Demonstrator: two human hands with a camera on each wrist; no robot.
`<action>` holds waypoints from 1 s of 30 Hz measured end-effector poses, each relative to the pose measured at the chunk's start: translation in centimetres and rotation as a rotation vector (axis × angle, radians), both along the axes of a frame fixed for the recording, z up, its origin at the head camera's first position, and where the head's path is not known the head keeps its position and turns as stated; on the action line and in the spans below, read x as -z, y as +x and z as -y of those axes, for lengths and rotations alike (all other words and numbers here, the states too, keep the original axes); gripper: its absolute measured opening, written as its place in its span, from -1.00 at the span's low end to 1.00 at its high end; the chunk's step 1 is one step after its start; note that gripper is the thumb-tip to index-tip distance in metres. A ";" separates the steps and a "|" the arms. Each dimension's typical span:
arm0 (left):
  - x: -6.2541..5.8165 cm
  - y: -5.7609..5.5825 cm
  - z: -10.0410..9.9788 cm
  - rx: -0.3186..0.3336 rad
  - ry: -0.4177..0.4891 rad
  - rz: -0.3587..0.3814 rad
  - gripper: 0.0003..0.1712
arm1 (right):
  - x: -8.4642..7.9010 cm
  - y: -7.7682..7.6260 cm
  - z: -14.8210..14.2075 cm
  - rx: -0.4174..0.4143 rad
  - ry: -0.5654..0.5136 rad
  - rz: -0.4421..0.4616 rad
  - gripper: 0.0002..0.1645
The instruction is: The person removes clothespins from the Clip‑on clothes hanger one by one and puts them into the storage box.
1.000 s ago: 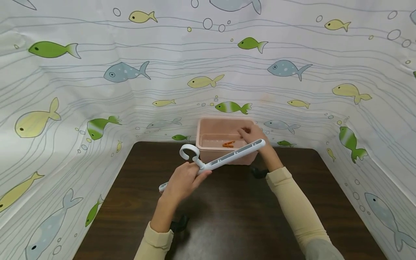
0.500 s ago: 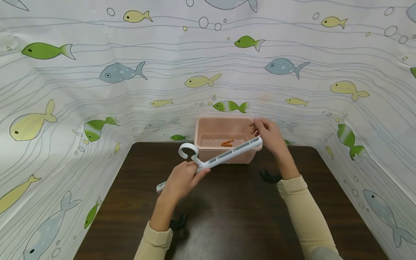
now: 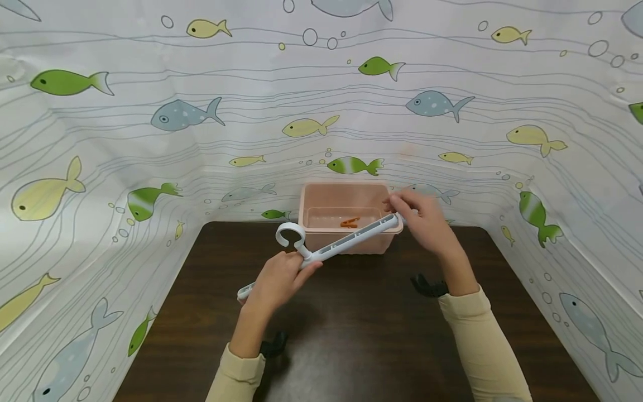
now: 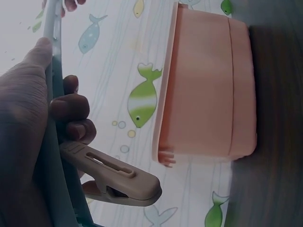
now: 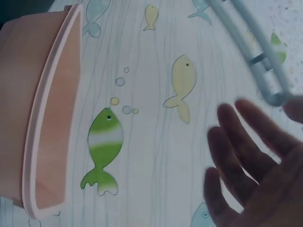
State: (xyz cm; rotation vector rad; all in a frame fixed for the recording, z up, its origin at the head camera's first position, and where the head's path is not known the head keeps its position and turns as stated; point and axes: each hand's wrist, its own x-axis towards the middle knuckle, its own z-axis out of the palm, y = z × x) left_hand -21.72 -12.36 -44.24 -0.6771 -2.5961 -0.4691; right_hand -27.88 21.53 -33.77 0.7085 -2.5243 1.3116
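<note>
My left hand (image 3: 277,279) grips a white plastic hanger (image 3: 346,243) near its middle, just below the open round hook (image 3: 291,226). The hanger slants up to the right in the head view. In the left wrist view a beige clothespin (image 4: 118,172) is clipped to the hanger beside the curled fingers. My right hand (image 3: 424,220) is at the hanger's raised right end. Seen from the right wrist, its fingers (image 5: 246,146) are spread and relaxed, with the thumb right by the hanger's tip. An orange clothespin (image 3: 350,223) lies inside the pink bin (image 3: 346,241).
The bin stands at the back of the dark wooden table (image 3: 351,335), partly behind the hanger. White sheeting (image 3: 251,100) printed with fish encloses the table at the back and both sides. A black wrist strap (image 3: 427,286) sits below the right hand.
My right hand has moved out from over the bin, rightward and back to the hanger's right end. The left hand keeps its grip, and the hanger has shifted slightly left in view.
</note>
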 end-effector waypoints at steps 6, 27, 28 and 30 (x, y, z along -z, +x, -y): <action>0.1 0.1 -0.1 -0.001 0.007 0.000 -0.54 | -0.2 1.4 0.1 -0.115 0.116 0.062 -0.67; -0.1 0.4 -0.5 -0.012 -0.026 0.150 -0.47 | 3.0 4.8 2.6 -0.029 0.515 -0.044 -0.64; -0.1 0.4 -0.6 -0.015 -0.037 0.163 -0.48 | 3.4 4.9 2.8 -0.028 0.535 -0.041 -0.61; 0.0 0.4 -0.7 -0.018 -0.056 0.188 -0.49 | 4.0 5.1 3.2 -0.025 0.560 -0.039 -0.58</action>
